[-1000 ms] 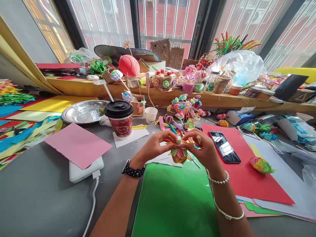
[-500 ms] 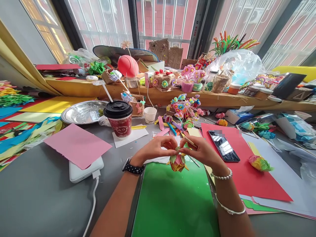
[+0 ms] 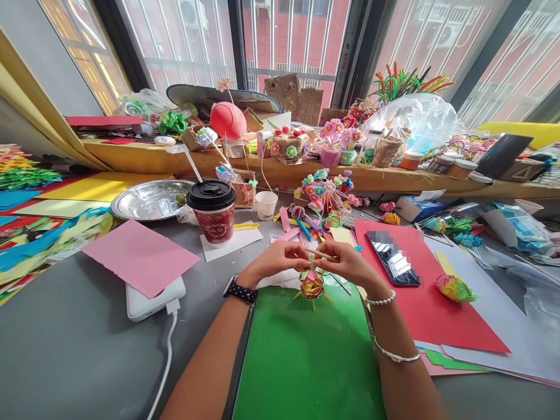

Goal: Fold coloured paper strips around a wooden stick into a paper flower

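Note:
A folded paper flower (image 3: 312, 286), yellow and pink with green at its top, hangs between my hands over the far end of a green board (image 3: 308, 356). My left hand (image 3: 282, 261) pinches its green upper part from the left. From the other side, the fingertips of my right hand (image 3: 347, 262) close on the same green part. A thin wooden stick (image 3: 321, 254) lies across the right hand's fingers. Exactly where the fingertips meet the paper is partly hidden.
To the left stand a lidded cup (image 3: 213, 213) with a straw and a metal plate (image 3: 118, 204). Pink paper (image 3: 140, 256) lies on a white power bank (image 3: 155, 300). At right, a phone (image 3: 394, 259) rests on red paper (image 3: 450, 315), near another paper flower (image 3: 455, 288). Paper strips (image 3: 301, 224) are scattered beyond my hands.
Both hands have shifted slightly, the right one a little to the left. The flower has turned, and the stick now lies flatter across the fingers. The view has moved a little.

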`<act>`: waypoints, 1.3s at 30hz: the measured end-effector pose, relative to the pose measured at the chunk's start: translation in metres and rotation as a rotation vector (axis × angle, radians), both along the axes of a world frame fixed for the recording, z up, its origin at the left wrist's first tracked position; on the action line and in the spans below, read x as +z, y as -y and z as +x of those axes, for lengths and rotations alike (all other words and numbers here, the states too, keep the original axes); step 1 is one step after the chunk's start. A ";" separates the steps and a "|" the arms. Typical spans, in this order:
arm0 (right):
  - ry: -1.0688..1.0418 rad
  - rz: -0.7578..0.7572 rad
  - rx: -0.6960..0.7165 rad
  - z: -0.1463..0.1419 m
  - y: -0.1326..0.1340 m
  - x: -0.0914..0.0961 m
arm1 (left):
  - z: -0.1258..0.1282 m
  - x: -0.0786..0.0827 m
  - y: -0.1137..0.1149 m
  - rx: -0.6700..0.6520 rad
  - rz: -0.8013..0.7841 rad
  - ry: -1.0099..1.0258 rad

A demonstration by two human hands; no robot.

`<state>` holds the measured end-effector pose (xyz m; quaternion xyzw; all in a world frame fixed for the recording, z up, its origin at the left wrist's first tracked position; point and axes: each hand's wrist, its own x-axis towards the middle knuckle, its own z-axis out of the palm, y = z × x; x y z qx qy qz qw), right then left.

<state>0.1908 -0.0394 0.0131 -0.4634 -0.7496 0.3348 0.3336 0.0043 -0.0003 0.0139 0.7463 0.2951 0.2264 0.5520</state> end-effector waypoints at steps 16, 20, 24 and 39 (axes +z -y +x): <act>0.045 -0.004 0.036 -0.001 -0.001 -0.001 | -0.002 0.005 0.001 0.006 -0.075 0.006; 0.064 0.001 0.012 -0.002 -0.002 -0.003 | -0.002 0.004 0.000 0.032 -0.063 -0.026; 0.100 0.036 -0.028 -0.005 -0.003 -0.005 | -0.001 0.002 -0.001 0.052 0.013 -0.049; 0.166 0.152 -0.041 -0.005 -0.001 -0.004 | -0.002 -0.001 -0.002 0.071 0.079 -0.080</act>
